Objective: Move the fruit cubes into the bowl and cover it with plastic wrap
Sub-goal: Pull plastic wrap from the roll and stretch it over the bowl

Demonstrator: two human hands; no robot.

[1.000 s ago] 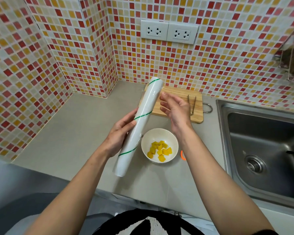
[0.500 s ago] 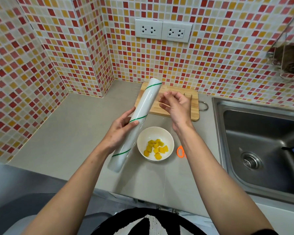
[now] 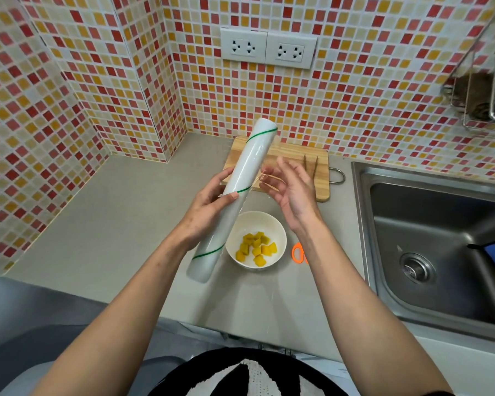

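Left grip [image 3: 212, 201] is clasping the wrap roll [image 3: 235, 195], tilted above the tabletop [image 3: 106, 224]; right grip [image 3: 293, 190] is hovering beside it, fingers loose and spread. Fruit cubes [image 3: 256, 248] are sitting in the bowl [image 3: 279, 238] below.

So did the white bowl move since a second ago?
No. The white bowl sits in the same spot on the counter, just in front of the wooden cutting board, orange scissors beside it.

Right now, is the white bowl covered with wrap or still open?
Open. The yellow fruit cubes lie in the bowl with no film stretched across its rim; the left hand holds the plastic wrap roll above the counter.
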